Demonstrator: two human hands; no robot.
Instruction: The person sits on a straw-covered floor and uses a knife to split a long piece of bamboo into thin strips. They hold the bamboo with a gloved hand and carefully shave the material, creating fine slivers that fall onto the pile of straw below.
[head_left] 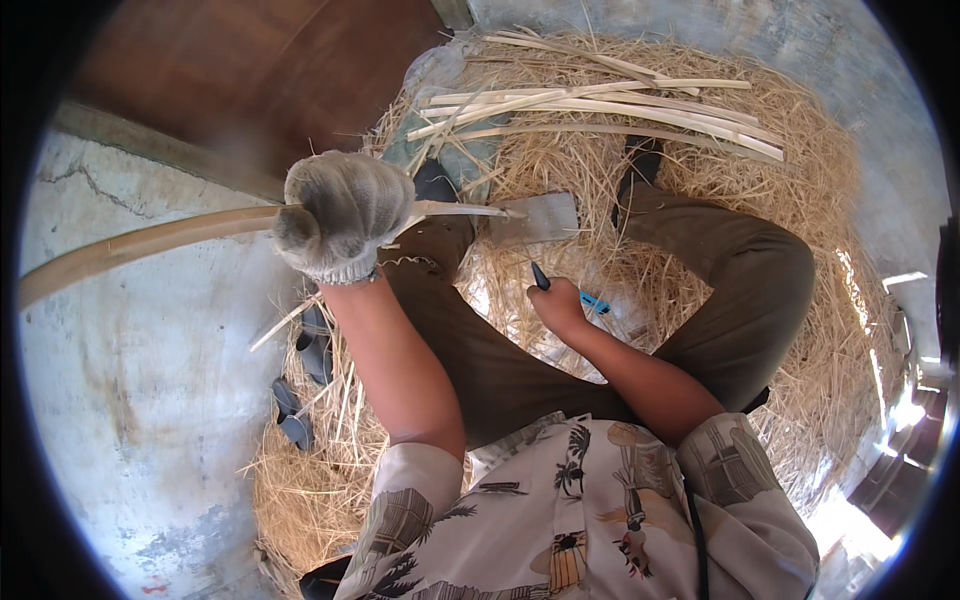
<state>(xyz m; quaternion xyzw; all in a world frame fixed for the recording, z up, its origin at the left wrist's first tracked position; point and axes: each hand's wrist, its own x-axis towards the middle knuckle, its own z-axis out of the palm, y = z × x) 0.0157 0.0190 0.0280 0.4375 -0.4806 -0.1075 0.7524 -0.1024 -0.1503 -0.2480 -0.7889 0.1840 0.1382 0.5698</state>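
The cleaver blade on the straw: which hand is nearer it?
Right. The right hand grips the handle just below the cleaver blade; the gloved left hand holds the bamboo strip farther left.

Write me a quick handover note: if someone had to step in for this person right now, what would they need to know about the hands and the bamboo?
Left hand: gloved, shut on a long bamboo strip that runs off to the left; its thin tip points right, over the knee.
Right hand: bare, shut on a knife handle; the broad knife blade lies near the strip's tip.
Finished-looking split bamboo strips are piled ahead on the straw.
Dark sandals lie at the left on the concrete floor.
Done: a pile of strips already cut, it seems.
Left: probably the strip in hand; I cannot tell how far it is worked.
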